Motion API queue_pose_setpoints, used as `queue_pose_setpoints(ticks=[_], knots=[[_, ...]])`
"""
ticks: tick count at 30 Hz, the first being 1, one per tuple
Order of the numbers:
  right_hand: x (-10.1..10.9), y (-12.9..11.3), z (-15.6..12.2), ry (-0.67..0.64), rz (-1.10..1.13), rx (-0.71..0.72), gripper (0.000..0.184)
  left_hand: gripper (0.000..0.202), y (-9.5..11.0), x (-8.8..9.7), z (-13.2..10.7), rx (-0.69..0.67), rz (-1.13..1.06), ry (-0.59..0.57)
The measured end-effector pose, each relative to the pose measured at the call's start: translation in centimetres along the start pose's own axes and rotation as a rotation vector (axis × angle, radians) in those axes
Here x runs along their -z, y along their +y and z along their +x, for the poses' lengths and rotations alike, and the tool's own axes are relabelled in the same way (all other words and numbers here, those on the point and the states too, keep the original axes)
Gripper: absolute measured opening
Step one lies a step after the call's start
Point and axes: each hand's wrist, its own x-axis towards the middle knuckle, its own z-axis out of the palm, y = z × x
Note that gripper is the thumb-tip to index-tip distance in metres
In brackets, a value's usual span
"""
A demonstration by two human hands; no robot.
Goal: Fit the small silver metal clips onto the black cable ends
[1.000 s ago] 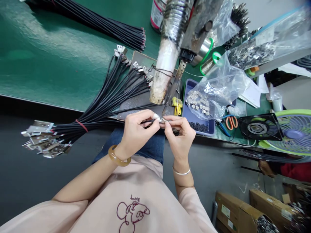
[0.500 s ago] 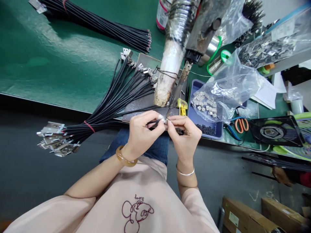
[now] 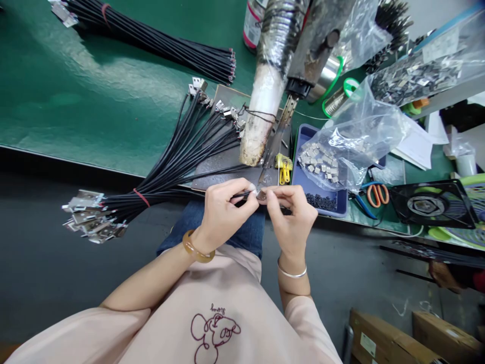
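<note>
My left hand (image 3: 227,212) pinches the end of a black cable (image 3: 241,194) between thumb and forefinger. Close against it, my right hand (image 3: 291,215) has its fingers pinched at a small metal connector (image 3: 261,194) on that cable's tip. The fingers partly cover the connector. Leftward from my left hand runs a bundle of black cables (image 3: 178,162), tied with a red band (image 3: 141,197). Metal connectors (image 3: 94,215) show at the bundle's near end, which hangs past the table edge. Just beyond my hands is the soldering iron (image 3: 278,134), pointing down towards them.
A white wrapped tube (image 3: 259,111) hangs over the metal plate (image 3: 214,169). To the right stands a blue tray (image 3: 343,202) with a plastic bag of connectors (image 3: 320,162). Scissors (image 3: 377,194) and a black fan (image 3: 432,205) lie farther right. Another cable bundle (image 3: 159,38) rests at the back.
Both hands have shifted slightly down and to the right. My right fingertips have drawn a little apart from my left ones, so the connector shows more.
</note>
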Motion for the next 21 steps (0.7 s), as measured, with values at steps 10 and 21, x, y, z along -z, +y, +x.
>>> queue_pose_setpoints(ticks=[10, 21], knots=[[5.1, 0.4, 1.0, 0.406, -0.211, 0.008, 0.011, 0.009, -1.8, 1.3, -1.3, -0.137, -0.081, -0.102], [6.8, 8.2, 7.4, -0.117, -0.845, -0.123, 0.012, 0.022, -4.3, 0.8, 2.8, -0.401, 0.456, 0.034]])
